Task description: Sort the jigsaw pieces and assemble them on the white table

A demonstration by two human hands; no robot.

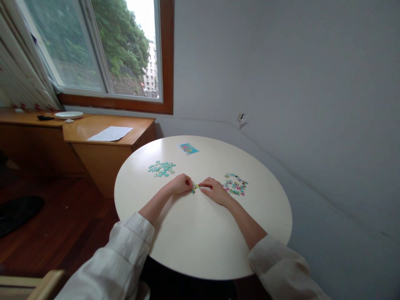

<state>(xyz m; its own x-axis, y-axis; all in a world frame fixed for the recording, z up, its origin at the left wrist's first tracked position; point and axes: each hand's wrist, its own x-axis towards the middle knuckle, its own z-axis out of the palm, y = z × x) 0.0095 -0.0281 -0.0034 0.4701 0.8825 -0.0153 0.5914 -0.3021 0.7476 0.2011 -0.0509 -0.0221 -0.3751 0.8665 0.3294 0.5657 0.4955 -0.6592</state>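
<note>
Between my hands, near the middle of the round table (200, 246), lies a small cluster of joined jigsaw puzzle pieces (194, 189), mostly yellow and green. My left hand (181, 183) has its fingers curled closed at the cluster's left edge, gripping the pieces there. From the other side my right hand (214, 189) reaches in, thumb and forefinger around a small piece at the right edge. The fingers partly cover it. Loose teal pieces (161, 168) are spread to the left. A multicoloured pile of loose pieces (235, 184) lies just right of my right hand.
A colourful picture card (188, 148) lies at the table's far side. Beyond the table's left edge stands a wooden desk (140, 135) with a white paper sheet (111, 133) and a white plate (68, 114). A wall (312, 104) runs close along the right.
</note>
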